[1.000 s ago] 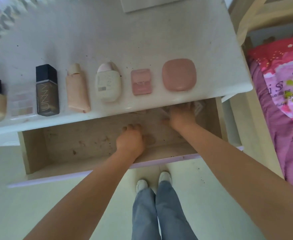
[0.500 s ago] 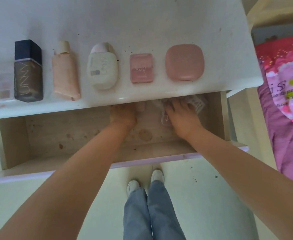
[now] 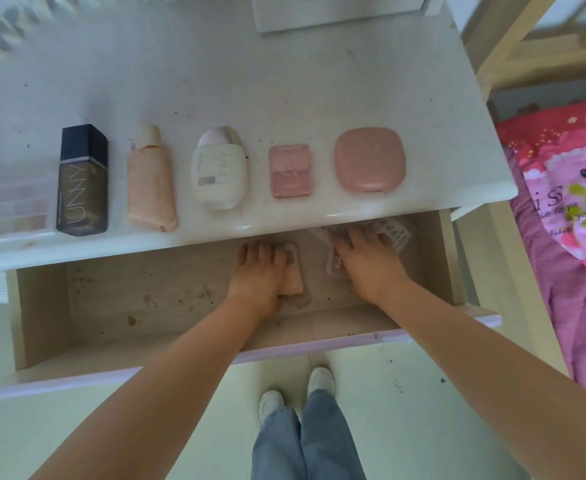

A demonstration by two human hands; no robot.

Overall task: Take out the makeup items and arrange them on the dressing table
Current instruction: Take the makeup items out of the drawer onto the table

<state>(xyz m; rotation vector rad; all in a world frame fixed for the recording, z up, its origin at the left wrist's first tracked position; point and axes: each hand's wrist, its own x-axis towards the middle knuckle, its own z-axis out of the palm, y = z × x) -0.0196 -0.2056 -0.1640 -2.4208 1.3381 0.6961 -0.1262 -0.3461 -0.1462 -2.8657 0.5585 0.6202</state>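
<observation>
While the left hand (image 3: 260, 271) closed around a peach tube (image 3: 293, 278) in the open drawer (image 3: 111, 296), the right hand (image 3: 364, 258) lay flat on clear packets (image 3: 393, 233); each should ideally be gripped firmly before lifting.

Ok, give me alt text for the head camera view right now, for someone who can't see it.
Both hands reach into an open drawer under a white dressing table: the left hand grips a small peach item, the right hand rests on clear plastic packets. On the tabletop, a row of makeup includes a dark bottle, peach tube, white bottle and two pink compacts.
</observation>
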